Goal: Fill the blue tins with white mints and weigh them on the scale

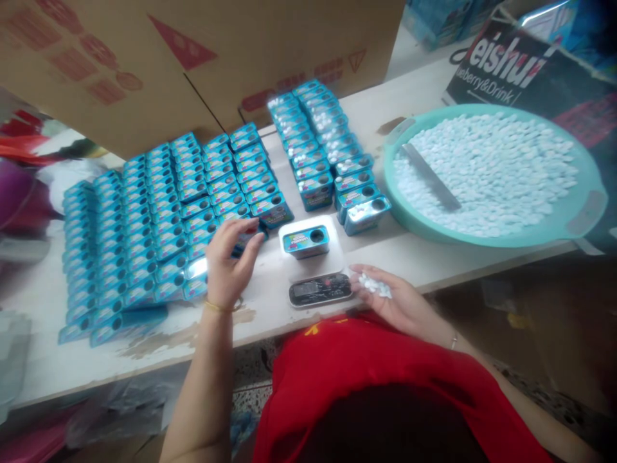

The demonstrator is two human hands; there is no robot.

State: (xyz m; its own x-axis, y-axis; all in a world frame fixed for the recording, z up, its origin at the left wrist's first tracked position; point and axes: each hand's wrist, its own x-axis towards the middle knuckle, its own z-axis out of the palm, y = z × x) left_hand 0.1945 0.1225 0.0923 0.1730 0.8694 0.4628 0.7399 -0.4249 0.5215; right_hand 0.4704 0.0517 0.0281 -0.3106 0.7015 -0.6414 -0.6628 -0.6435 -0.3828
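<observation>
A blue tin (305,240) with a round dark opening stands on a small white scale (336,233), whose black display panel (321,290) faces me. My right hand (393,298), palm up beside the panel, holds a small heap of white tablets (375,285). To the left of the scale, my left hand (234,257) is raised over the nearest tins, thumb and fingers apart, with nothing seen between them. Many white tablets fill a turquoise basin (520,239) on the right, and a flat grey metal strip (430,176) lies on them.
Rows of blue tins (159,218) cover the table's left side. Two more rows (313,138) stand behind the scale, some with tablets on top. A large cardboard box (202,64) stands at the back, a dark printed box (501,64) behind the basin. The table's front edge (482,273) is near me.
</observation>
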